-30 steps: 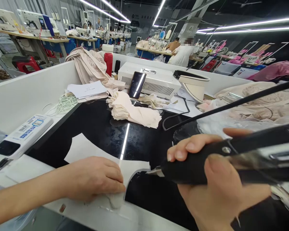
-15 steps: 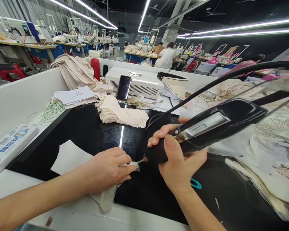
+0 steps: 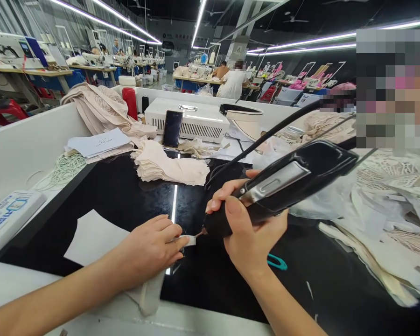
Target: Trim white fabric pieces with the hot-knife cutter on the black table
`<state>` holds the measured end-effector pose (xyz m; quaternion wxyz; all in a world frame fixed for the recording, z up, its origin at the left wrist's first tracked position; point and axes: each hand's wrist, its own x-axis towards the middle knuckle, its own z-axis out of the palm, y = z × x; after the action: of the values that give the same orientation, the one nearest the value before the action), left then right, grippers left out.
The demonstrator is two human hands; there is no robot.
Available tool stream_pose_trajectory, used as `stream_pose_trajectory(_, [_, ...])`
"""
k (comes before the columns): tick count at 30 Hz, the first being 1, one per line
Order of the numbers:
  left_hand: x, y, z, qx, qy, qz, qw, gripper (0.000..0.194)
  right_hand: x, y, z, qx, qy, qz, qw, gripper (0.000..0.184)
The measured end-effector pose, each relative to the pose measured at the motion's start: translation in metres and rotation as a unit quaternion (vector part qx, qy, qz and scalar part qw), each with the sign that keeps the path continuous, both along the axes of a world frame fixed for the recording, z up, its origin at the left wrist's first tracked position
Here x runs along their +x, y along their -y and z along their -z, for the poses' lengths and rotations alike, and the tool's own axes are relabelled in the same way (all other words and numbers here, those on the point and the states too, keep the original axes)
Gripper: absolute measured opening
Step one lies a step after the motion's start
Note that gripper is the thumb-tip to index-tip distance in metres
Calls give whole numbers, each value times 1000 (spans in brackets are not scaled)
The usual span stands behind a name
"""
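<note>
One white sheet (image 3: pixel 94 238) seems unfinished: my left hand (image 3: pixel 152 249), fingers drawn together, pins it; my right hand (image 3: pixel 247 233) wraps the black tool (image 3: pixel 294 186) at three o'clock.

There are two hands, one left hand (image 3: pixel 157 247) and one right hand (image 3: pixel 248 235); one tool (image 3: pixel 280 182); one phone (image 3: pixel 172 129); one vented box (image 3: pixel 203 122); one red bottle (image 3: pixel 129 103); one black spool (image 3: pixel 145 102); one visor (image 3: pixel 248 125); one teal loop (image 3: pixel 283 265); and one cloth stack (image 3: pixel 171 165), its layers too tightly packed to count.
</note>
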<state>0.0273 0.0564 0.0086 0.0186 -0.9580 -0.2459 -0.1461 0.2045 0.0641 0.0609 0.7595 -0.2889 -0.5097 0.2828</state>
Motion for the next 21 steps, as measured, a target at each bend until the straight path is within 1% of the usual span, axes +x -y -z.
stream_pose_trajectory(4, [0, -1, 1, -3, -5, -2, 1000, 26, 0, 0, 0, 1, 5, 1, 1000, 38])
stream_pose_trajectory(12, [0, -2, 2, -12, -17, 2, 1000, 27, 1, 1, -6, 3, -8, -7, 1000, 35])
stream_pose_trajectory(21, [-1, -2, 3, -1, -16, 9, 1000, 23, -3, -1, 0, -4, 0, 3, 1000, 39])
